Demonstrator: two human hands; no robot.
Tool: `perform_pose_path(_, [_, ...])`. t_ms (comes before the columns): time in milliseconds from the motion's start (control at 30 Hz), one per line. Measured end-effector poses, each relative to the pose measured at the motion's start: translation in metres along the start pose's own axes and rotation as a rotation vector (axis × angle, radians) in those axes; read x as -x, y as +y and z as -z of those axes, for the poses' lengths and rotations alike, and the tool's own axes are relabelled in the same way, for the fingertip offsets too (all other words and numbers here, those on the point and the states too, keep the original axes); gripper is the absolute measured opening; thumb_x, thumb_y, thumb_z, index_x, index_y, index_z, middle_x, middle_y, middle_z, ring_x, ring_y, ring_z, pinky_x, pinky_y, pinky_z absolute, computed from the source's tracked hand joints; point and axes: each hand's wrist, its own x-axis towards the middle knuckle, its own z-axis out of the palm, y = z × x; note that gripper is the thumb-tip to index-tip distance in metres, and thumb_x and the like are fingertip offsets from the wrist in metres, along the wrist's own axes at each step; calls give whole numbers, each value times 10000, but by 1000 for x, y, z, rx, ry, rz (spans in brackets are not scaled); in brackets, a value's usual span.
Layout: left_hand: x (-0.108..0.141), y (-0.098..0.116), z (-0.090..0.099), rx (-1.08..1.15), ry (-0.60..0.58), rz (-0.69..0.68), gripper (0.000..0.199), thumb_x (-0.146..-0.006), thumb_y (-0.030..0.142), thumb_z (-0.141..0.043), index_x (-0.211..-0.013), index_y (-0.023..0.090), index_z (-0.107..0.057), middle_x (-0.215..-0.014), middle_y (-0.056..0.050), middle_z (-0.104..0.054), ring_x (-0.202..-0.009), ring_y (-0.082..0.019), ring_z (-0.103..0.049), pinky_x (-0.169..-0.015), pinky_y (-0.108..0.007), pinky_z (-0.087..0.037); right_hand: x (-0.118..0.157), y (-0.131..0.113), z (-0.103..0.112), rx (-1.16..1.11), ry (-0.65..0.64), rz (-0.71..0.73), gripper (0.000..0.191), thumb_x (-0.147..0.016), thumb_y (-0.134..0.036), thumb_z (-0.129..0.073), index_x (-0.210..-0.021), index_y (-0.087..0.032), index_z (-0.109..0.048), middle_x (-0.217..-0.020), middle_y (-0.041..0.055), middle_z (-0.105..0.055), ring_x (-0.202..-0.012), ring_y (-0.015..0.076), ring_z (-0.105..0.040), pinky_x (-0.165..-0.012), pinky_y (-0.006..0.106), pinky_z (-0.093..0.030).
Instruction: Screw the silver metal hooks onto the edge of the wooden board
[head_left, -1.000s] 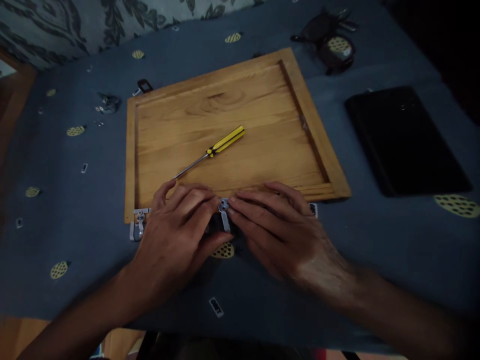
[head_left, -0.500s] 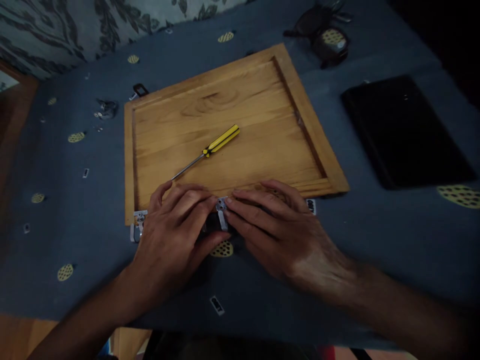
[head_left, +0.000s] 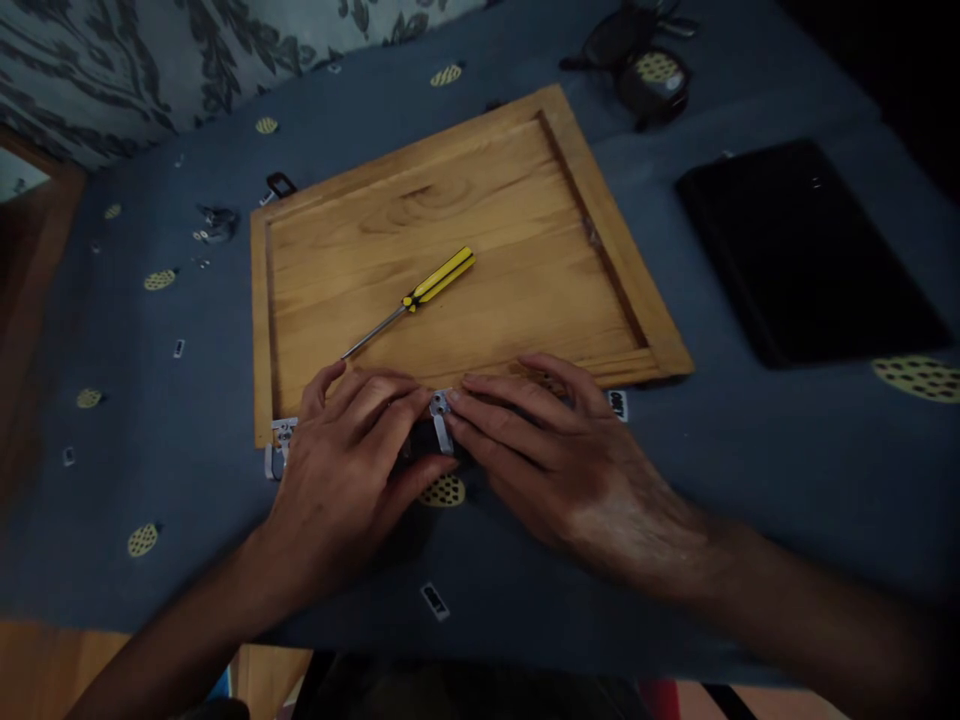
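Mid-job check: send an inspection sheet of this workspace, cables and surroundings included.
Surface: blue cloth with yellow printed ovals.
Job's things: rectangular framed wooden panel; yellow-handled metal screwdriver lying on it; silver metal fitting at its near edge; second silver fitting at its near left corner.
Clutter: flat black rectangular object, dark-framed glasses, small heap of metal parts.
Hands: left hand and right hand, fingertips at the first fitting.
Cables: nothing seen.
Surroundings: pale leaf-patterned backdrop.

Light dim, upper right black. Leaf-print backdrop [head_left: 225, 60] meets blue tablecloth [head_left: 562, 620]; brown wood [head_left: 45, 270] stands far left.
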Motion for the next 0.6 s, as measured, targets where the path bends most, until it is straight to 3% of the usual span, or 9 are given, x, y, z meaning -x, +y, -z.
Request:
perform_pose_path(233, [0,-1,-2,25,9,4,331,-954,415,-655,-1202,202,-606,-1164,-74,-710,-1111,-260,-654,-1072,-535,-460,1,0,1,20,-21,-9,246,-1025,-104,-497,-1075,-152,-733,-1185,50,-785,-1140,230,-686,-1033,528,-530])
perform_pose_path(600, [0,0,-2,42,6,14,334,-950,412,-660,-1182,177,-609,-1152,-85,-703,-1092,-258,-651,-1063,-531,-467,0,-2,1,4,-14,-20,213,-1001,-88,-535,-1064,-117,-736,-1176,82,-785,-1130,249,-691,-1039,540,-540])
